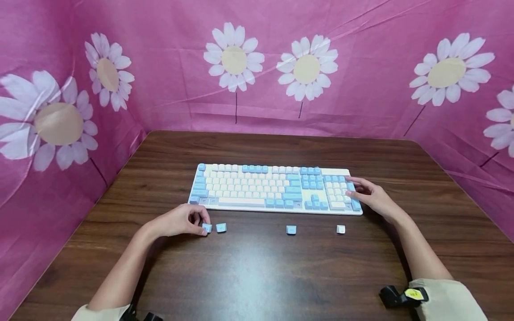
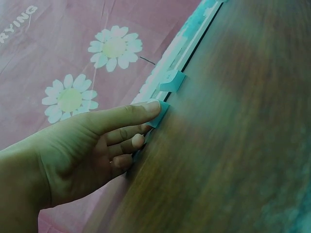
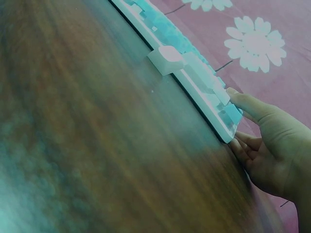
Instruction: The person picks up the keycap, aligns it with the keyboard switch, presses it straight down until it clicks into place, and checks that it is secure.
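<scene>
A white and light-blue keyboard (image 1: 245, 201) lies on the wooden table, with bare switch spots in its bottom row. In front of its left end, my left hand (image 1: 180, 221) pinches a blue keycap (image 1: 206, 228) between thumb and fingers at the tabletop. Just right of it sits a second blue keycap (image 1: 221, 228), also visible in the left wrist view. My right hand (image 1: 375, 199) holds the keyboard's right end, its thumb on the number-pad side and other fingers at the edge. Another blue keycap (image 1: 291, 230) and a white keycap (image 1: 341, 229) lie in front of the keyboard.
Dark brown wood makes up the table (image 1: 249, 276). Behind it and at both sides hangs a pink cloth (image 1: 172, 67) printed with white daisies. A black wrist device (image 1: 401, 296) sits by the right sleeve.
</scene>
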The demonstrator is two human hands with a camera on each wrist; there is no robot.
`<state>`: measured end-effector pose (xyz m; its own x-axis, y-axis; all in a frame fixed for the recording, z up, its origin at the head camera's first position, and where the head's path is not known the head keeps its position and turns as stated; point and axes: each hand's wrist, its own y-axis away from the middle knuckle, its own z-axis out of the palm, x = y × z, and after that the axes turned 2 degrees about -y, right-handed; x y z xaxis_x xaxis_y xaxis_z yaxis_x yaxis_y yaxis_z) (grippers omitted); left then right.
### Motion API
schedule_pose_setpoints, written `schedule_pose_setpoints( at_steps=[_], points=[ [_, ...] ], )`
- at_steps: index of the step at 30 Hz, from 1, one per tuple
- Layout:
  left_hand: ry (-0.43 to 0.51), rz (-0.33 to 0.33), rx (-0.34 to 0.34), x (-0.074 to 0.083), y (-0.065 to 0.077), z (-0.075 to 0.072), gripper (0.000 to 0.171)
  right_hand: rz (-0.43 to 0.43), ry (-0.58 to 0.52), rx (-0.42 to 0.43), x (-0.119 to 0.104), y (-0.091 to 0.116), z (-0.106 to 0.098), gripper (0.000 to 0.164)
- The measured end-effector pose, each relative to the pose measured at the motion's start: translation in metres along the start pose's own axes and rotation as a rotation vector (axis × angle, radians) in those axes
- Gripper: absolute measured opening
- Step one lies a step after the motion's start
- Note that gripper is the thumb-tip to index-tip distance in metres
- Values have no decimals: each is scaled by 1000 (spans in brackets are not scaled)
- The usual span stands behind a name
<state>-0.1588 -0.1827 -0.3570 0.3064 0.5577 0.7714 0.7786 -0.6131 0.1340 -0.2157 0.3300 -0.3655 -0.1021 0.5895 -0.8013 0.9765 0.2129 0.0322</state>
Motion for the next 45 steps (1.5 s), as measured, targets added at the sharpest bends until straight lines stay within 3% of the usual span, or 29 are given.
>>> schedule_pose_setpoints(
  at_steps=[13, 33, 45],
  points=[
    [-15, 6, 55, 0, -2, -1, 16, -5, 1, 0, 1, -2, -1, 50],
    [-120, 101, 429, 4, 0, -6, 19, 3, 3, 6, 0, -1, 0, 50],
    [-142, 129, 506, -1, -2, -8, 19, -1, 12, 9, 1, -1, 0, 51]
  ],
)
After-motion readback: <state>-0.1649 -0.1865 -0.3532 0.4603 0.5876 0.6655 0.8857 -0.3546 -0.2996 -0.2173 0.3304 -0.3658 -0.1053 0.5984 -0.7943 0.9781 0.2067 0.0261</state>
